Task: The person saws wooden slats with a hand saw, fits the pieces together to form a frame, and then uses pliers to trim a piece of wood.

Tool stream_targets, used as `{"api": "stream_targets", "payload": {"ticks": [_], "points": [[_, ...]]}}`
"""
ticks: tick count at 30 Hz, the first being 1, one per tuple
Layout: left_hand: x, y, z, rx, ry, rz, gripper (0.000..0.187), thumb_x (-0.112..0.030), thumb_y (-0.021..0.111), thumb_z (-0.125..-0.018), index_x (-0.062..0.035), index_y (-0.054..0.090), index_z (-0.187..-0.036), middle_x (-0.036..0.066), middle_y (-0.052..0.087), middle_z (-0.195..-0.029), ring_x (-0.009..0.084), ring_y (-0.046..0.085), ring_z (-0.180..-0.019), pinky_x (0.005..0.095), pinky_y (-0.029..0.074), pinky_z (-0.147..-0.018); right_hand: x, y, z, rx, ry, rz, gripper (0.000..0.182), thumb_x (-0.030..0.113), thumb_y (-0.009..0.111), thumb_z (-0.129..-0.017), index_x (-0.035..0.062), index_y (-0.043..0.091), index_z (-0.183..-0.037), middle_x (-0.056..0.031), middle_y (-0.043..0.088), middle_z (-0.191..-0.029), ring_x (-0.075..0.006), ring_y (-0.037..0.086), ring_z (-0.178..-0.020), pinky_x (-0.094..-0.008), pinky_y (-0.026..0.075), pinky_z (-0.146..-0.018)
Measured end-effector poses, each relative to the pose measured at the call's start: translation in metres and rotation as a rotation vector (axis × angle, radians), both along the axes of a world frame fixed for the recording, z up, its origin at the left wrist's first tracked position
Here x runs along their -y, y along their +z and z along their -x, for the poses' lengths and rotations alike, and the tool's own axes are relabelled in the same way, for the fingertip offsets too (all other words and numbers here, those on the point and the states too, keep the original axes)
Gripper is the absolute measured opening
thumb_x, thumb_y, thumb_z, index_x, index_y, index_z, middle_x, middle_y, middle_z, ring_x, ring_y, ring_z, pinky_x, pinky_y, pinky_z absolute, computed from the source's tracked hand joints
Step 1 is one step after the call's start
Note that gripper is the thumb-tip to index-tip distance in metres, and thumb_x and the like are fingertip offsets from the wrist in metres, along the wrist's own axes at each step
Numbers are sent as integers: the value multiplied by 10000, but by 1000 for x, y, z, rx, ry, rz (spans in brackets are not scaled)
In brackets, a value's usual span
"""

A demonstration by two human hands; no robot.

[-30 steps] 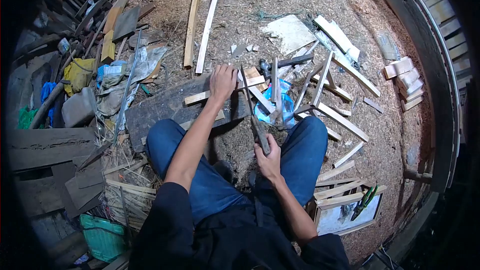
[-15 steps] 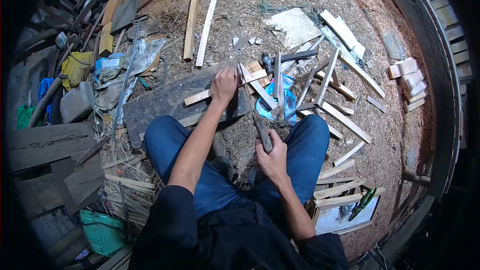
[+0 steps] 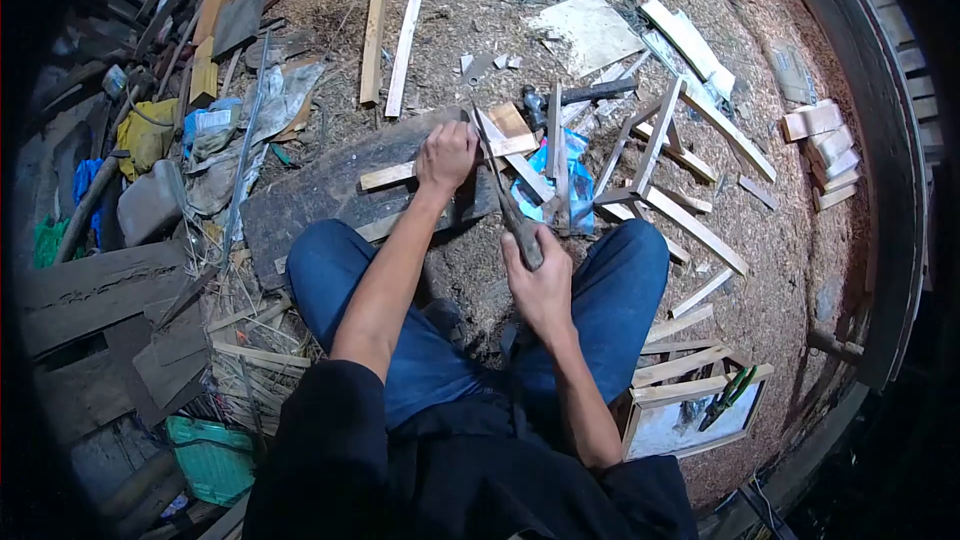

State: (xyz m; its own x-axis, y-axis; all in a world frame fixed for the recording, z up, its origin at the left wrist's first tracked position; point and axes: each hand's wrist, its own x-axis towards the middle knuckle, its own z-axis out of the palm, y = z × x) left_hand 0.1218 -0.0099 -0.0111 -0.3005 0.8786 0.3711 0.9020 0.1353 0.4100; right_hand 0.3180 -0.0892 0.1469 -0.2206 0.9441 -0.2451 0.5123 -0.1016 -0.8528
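My left hand [image 3: 447, 155] is closed over a light wooden strip [image 3: 388, 177], pressing it against a dark plank [image 3: 330, 195] in front of my knees. The strip juts past the plank's right end. In my right hand [image 3: 541, 286] is the handle of a handsaw [image 3: 518, 223]. Its narrow blade points away from me and crosses the strip just right of my left hand. How deep the blade sits in the wood cannot be made out.
Right of the plank are a hammer [image 3: 595, 92], a blue plastic bag [image 3: 577, 175] and a wooden frame [image 3: 655, 145]. Green-handled pliers [image 3: 730, 398] rest on a box-like frame by my right knee. Short wood blocks [image 3: 825, 148] are stacked far right. Scrap and a jerrycan [image 3: 152, 202] crowd the left.
The handsaw and my right hand have moved forward, away from me, along the cut line. My left hand stays on the strip. The whole view has shifted slightly.
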Motion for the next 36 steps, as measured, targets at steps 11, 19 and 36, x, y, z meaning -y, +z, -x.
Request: {"api": "stream_targets", "payload": {"ticks": [11,19,36], "points": [[0,6,11,66,-112,-65,207,-173,563,-912,-20,570,-773,174,595,-794,375,597,-763,463,486,-691,6,-21,-1,-75,-50,-41,269,222,675,-892,-17,578,-816,-161,541,-599,-224,530,-523,-372,438,-547],[30,39,23,102,-342,36,185,-216,630,-894,-38,642,-944,144,623,-893,344,607,-876,426,495,-775,4,-39,-9,-178,-51,-81,277,253,690,-895,-10,604,-892,-131,536,-606,-161,499,-532,-344,438,-540],[37,24,34,-28,-311,102,302,-174,712,-793,-68,577,-1041,85,562,-1027,309,564,-945,413,502,-803,9,-68,4,-123,39,-101,278,249,683,-894,8,551,-853,-128,495,-590,-195,471,-512,-379,408,-526]]}}
